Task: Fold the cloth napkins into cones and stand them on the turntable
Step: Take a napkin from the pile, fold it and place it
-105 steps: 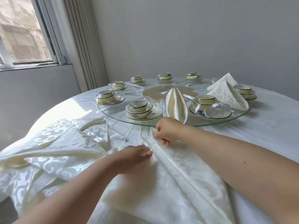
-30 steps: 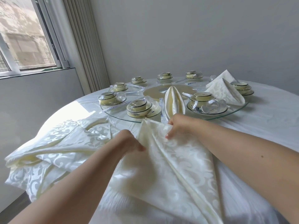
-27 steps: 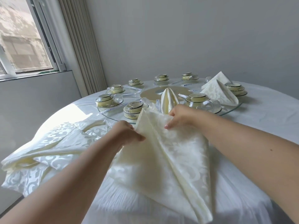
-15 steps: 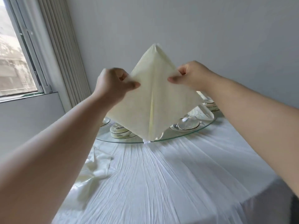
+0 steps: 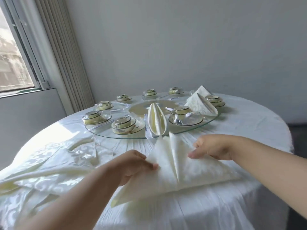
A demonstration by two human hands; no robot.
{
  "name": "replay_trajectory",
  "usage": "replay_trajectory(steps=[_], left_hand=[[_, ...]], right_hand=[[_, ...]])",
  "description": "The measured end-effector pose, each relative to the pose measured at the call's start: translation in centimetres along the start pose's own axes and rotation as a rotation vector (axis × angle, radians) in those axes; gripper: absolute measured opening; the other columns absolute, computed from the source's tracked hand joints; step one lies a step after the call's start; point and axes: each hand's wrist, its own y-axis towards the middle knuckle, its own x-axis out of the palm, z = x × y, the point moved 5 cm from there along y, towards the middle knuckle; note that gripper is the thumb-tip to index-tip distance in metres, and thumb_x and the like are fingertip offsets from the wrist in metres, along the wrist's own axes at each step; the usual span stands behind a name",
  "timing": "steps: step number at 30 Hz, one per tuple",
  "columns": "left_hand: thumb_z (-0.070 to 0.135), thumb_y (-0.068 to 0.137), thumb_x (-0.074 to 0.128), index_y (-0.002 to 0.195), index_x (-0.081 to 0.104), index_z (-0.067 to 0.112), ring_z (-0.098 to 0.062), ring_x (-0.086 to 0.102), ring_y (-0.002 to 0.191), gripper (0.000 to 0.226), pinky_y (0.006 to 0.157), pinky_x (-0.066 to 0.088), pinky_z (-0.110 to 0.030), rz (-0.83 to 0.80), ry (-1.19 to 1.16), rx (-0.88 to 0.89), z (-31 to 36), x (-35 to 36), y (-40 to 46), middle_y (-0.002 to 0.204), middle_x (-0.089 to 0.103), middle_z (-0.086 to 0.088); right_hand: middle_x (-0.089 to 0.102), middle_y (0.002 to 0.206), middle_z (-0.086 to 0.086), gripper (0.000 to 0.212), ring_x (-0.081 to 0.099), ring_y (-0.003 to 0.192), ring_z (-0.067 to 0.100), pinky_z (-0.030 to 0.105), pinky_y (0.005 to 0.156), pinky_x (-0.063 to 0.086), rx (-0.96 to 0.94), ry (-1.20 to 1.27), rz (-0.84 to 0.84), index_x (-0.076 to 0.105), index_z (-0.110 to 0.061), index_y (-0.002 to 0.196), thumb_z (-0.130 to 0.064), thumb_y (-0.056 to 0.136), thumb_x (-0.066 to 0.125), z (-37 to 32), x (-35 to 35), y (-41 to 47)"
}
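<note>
A cream napkin (image 5: 182,170) folded into a triangle lies on the tablecloth in front of me, its point toward the glass turntable (image 5: 211,121). My left hand (image 5: 131,165) pinches its left flap. My right hand (image 5: 214,149) holds the right flap with curled fingers. On the turntable's near edge stands a folded napkin (image 5: 157,121). At the turntable's far right stands a patterned napkin cone (image 5: 199,103) with another close behind it.
Several cup-and-saucer sets (image 5: 123,124) ring the turntable. A heap of unfolded patterned napkins (image 5: 54,163) lies to my left on the round table (image 5: 249,130). A window and vertical blinds (image 5: 63,52) are at the left; a grey wall is behind.
The napkin, held up in the air half a second ago, is now down flat on the table, flipped so its point faces the turntable. Both hands came down with it.
</note>
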Motion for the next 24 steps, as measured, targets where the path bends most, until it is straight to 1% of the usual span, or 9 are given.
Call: replay_trajectory(steps=[3,4,6,9,11,16,19,21,24], left_hand=[[0.019,0.064,0.085,0.063,0.061,0.013,-0.018,0.05,0.052,0.025,0.057,0.039,-0.025,0.128,0.19,-0.079,-2.1,0.6,1.0,0.06,0.056,-0.01],[0.024,0.062,0.084,0.061,0.058,0.017,-0.018,0.045,0.049,0.026,0.053,0.034,-0.023,0.165,0.281,-0.07,-2.4,0.8,1.1,0.058,0.051,-0.006],[0.029,0.061,0.074,0.059,0.048,0.023,-0.018,0.035,0.054,0.027,0.051,0.028,-0.024,0.259,0.467,-0.008,-2.4,1.3,0.9,0.058,0.042,0.0],[0.029,0.066,0.065,0.059,0.039,0.017,-0.018,0.034,0.057,0.03,0.049,0.026,-0.025,0.395,0.723,0.096,-1.5,1.7,0.6,0.056,0.036,0.004],[0.034,0.073,0.067,0.062,0.043,0.016,-0.017,0.04,0.058,0.032,0.05,0.029,-0.026,0.392,0.754,0.117,-1.1,1.8,1.0,0.058,0.042,0.004],[0.038,0.081,0.066,0.067,0.05,0.016,-0.014,0.049,0.062,0.03,0.049,0.031,-0.025,0.388,0.675,0.088,-1.2,0.7,2.4,0.064,0.053,0.005],[0.04,0.081,0.066,0.07,0.052,0.017,-0.019,0.057,0.069,0.028,0.052,0.036,-0.026,0.411,0.645,0.076,-1.6,0.4,3.1,0.069,0.059,0.004],[0.042,0.081,0.066,0.07,0.051,0.019,-0.018,0.057,0.072,0.029,0.054,0.037,-0.027,0.428,0.656,0.076,-1.8,0.3,3.2,0.071,0.059,0.005],[0.045,0.081,0.065,0.071,0.049,0.021,-0.017,0.056,0.077,0.031,0.059,0.039,-0.028,0.448,0.692,0.088,-2.1,0.3,3.4,0.074,0.058,0.007]], right_hand=[[0.063,0.064,-0.001,0.02,0.056,0.055,0.012,0.02,0.053,0.041,0.086,-0.246,0.111,0.066,-0.015,0.069,-0.027,0.083,0.073,1.5,1.1,1.3],[0.063,0.068,-0.002,0.021,0.056,0.06,0.011,0.021,0.054,0.04,0.095,-0.369,0.135,0.065,-0.016,0.07,-0.031,0.084,0.071,1.7,1.3,1.5],[0.059,0.069,-0.005,0.03,0.052,0.063,0.011,0.025,0.053,0.035,0.076,-0.635,0.2,0.055,-0.018,0.065,-0.038,0.084,0.067,1.6,2.0,1.4],[0.052,0.068,-0.006,0.035,0.05,0.067,0.014,0.026,0.052,0.03,0.006,-0.835,0.327,0.046,-0.019,0.065,-0.043,0.085,0.063,1.1,2.6,1.1],[0.049,0.071,-0.006,0.036,0.049,0.073,0.016,0.024,0.053,0.029,-0.016,-0.867,0.354,0.043,-0.021,0.066,-0.043,0.088,0.059,1.0,2.8,1.1],[0.037,0.069,-0.01,0.04,0.041,0.077,0.014,0.021,0.051,0.022,-0.052,-0.802,0.351,0.03,-0.028,0.064,-0.042,0.094,0.052,0.6,2.2,2.5],[0.043,0.072,-0.009,0.036,0.044,0.073,0.012,0.021,0.052,0.025,-0.062,-0.787,0.329,0.036,-0.026,0.066,-0.042,0.093,0.053,0.7,2.0,3.6],[0.046,0.074,-0.008,0.034,0.045,0.07,0.011,0.023,0.053,0.027,-0.055,-0.791,0.307,0.039,-0.024,0.068,-0.042,0.093,0.053,0.8,2.1,4.1],[0.045,0.074,-0.009,0.035,0.043,0.067,0.008,0.024,0.053,0.025,-0.039,-0.787,0.295,0.036,-0.026,0.068,-0.043,0.093,0.053,1.3,2.1,4.8]])
